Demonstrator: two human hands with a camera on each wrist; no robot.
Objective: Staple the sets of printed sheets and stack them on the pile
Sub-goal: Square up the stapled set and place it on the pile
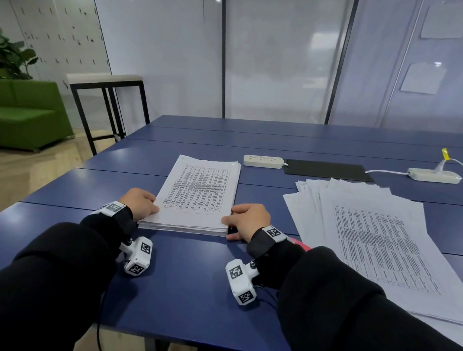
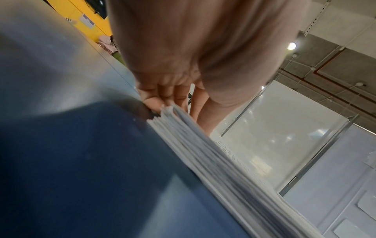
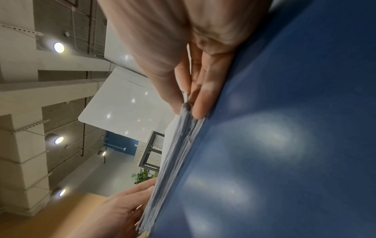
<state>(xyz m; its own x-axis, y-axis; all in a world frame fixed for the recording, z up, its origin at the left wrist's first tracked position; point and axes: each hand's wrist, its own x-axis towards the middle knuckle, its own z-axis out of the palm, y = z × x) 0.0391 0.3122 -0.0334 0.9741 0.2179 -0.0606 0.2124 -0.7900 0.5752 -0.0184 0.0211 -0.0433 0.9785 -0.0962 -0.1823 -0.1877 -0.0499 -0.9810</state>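
From the head view, the pile (image 1: 198, 195) of printed sheets lies at frame centre on the blue surface (image 1: 186, 284). The left hand (image 1: 141, 203) pinches its near left corner and the right hand (image 1: 247, 220) pinches its near right corner — thumbs on top. At right a loose fan of sheets (image 1: 374, 240) spreads toward the lower right edge. Beyond it lie a black mat (image 1: 328, 169) and two white power strips (image 1: 262, 161), with frosted glass partitions behind; a green sofa (image 1: 18, 112) sits at far left.

The left wrist view shows the left hand's fingers (image 2: 173, 95) curled on the pile's corner (image 2: 203, 145), with the blue surface filling the lower left.

The right wrist view shows the right hand's thumb and fingertips (image 3: 200, 106) clamped on the pile's edge (image 3: 173, 161) — the left hand (image 3: 122, 207) is at the bottom, ceiling lights at left.
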